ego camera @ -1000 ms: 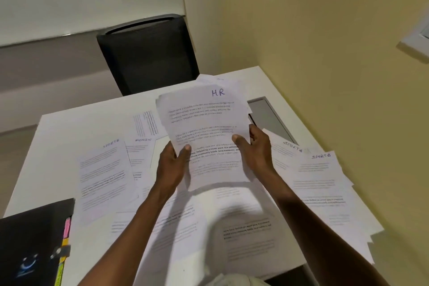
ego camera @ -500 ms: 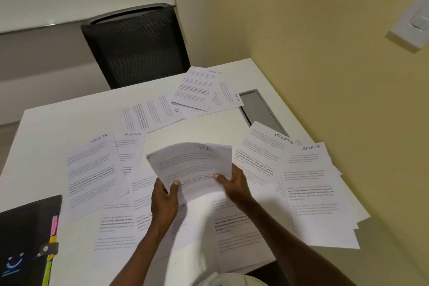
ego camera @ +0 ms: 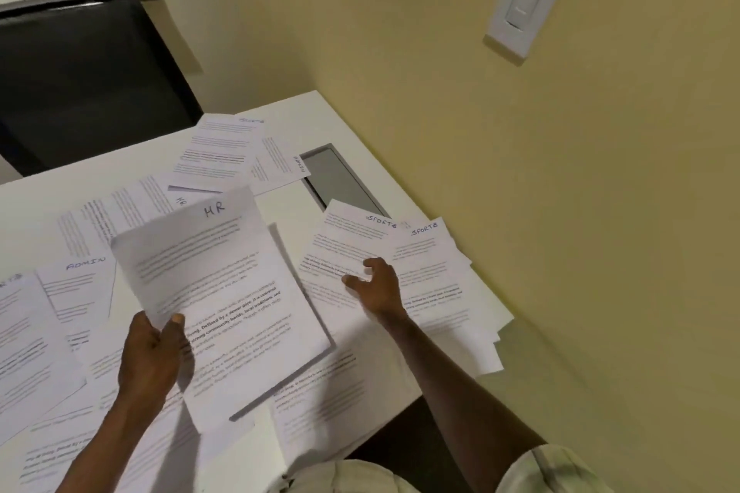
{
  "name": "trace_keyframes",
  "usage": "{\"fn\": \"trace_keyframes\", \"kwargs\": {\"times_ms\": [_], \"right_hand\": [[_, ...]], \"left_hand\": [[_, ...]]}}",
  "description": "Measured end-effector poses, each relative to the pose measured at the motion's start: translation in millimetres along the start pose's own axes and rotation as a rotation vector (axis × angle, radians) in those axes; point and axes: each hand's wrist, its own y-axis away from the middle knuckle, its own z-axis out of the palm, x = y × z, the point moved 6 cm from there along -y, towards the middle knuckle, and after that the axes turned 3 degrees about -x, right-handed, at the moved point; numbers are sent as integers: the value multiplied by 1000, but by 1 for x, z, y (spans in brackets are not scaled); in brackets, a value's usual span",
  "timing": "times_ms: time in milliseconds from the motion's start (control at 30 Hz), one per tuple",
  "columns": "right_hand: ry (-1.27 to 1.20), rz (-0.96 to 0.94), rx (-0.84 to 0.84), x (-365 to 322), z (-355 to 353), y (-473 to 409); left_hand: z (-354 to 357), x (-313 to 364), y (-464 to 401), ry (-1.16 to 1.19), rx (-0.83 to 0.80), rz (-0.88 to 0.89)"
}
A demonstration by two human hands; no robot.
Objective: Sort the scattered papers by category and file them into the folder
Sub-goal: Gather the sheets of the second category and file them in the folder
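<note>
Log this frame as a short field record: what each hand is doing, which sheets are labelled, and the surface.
left hand: left hand grips the HR stack, raised off the table
right hand: right hand, fingers spread, over the SPORTS sheets
other labels: ADMIN sheet
surface: white table, loose sheets scattered on it
folder: not in view

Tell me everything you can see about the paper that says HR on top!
The HR paper is a white printed sheet, seemingly the top of a thin stack, with "HR" handwritten in pen at its top edge. Lines of typed text cover it, some in bold. It is lifted off the white table, tilted, with its upper part bending. The left hand grips its lower left edge, thumb on the front. The right hand is not touching it.
</note>
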Motion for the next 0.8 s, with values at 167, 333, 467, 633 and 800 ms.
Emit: {"fn": "trace_keyframes", "kwargs": {"times_ms": [167, 333, 467, 633, 800], "right_hand": [[500, 395, 318, 88, -105, 3], [593, 454, 272, 137, -137, 0], [632, 453, 229, 139, -142, -6], [574, 299, 354, 129, -147, -12], [462, 50, 418, 95, -134, -4]], "left_hand": [[7, -2, 5, 13, 20, -42], [19, -2, 10, -26, 4, -54], [34, 21, 18, -61, -37, -25], [47, 34, 19, -36, 11, -13], [42, 29, 16, -28, 48, -39]]}}
